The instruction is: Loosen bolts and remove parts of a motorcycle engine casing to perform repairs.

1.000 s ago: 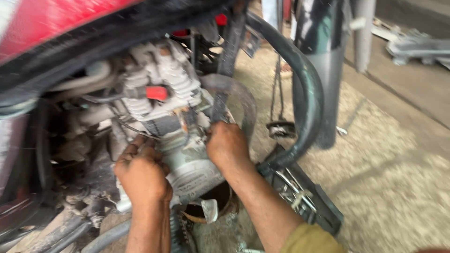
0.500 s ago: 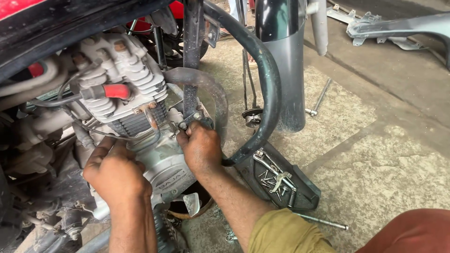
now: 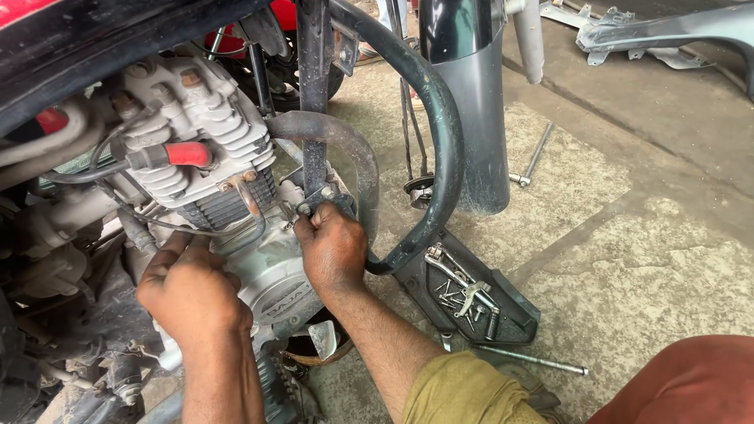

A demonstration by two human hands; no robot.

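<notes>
Engine parts are filling the left of the view: a finned silver cylinder head with a red spark plug cap is sitting under the dark frame, and a rounded silver engine cover is lying below it. The left hand is resting flat on the left side of that cover, fingers spread loosely and pointing up toward the fins, gripping nothing that shows. Just to its right, the right hand is curling narrowly, fingertips pinching at a small bolt and bracket where the black frame tube is meeting the top of the cover; whether a tool is between the fingers cannot be told. A rusty exhaust pipe is bending down behind the right hand, and a dark green crash guard is looping round beside it. Farther right, a black tray is lying on the concrete floor, holding loose bolts and small spanners. A long bolt is lying just beside the tray, and a socket wrench is lying well apart, near the front fork.
</notes>
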